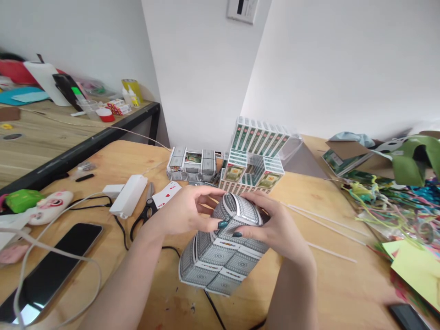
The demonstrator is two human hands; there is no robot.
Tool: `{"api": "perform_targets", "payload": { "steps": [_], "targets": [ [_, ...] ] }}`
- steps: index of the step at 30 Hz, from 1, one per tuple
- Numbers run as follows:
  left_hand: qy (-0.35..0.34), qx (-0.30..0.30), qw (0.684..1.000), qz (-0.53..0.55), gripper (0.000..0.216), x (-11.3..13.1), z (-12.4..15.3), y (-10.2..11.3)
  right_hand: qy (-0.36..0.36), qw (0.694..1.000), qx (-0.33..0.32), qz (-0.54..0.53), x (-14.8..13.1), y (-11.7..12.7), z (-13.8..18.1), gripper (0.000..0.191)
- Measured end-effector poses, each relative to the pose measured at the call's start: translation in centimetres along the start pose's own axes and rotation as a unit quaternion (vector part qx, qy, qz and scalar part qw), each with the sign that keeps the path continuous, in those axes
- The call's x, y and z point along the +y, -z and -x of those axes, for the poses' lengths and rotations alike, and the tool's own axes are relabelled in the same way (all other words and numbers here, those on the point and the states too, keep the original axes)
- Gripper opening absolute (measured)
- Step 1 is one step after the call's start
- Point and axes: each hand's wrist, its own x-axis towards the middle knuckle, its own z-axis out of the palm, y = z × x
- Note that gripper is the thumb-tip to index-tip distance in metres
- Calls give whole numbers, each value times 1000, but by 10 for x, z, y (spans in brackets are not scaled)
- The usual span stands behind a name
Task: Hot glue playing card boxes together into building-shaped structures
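Note:
A block-like structure built of folded playing cards, with grey patterned backs outward and a curved top piece, stands tilted in front of me. My left hand grips the left side of its upper part, thumb pressed on the front. From the right, my right hand holds the same upper part, with its thumb close to the left one. The fingers behind the structure are partly hidden. Just left of my left hand lie black-handled scissors and a loose playing card with red hearts.
Behind stand another folded-card structure and stacked green-and-white card boxes. A white power adapter, cables and a phone lie at left. White thin sticks and a heap of coloured strings are at right.

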Motion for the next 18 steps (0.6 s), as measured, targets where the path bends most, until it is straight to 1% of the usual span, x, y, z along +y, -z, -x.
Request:
{"api": "perform_targets", "payload": {
  "steps": [6, 11, 15, 18],
  "targets": [
    [-8, 7, 1000, -9, 57, -3, -1, 0, 11, 1000, -1, 1, 3, -1, -1, 52],
    [-6, 13, 1000, -16, 50, -1, 2, 1, 15, 1000, -4, -15, 5, -1, -5, 53],
    [3, 41, 999, -36, 54, 1, 4, 4, 15, 999, -16, -42, 8, -5, -7, 52],
    [19, 62, 997, -42, 59, -2, 3, 9, -8, 999, 4, -34, 10, -12, -10, 52]
  ]
}}
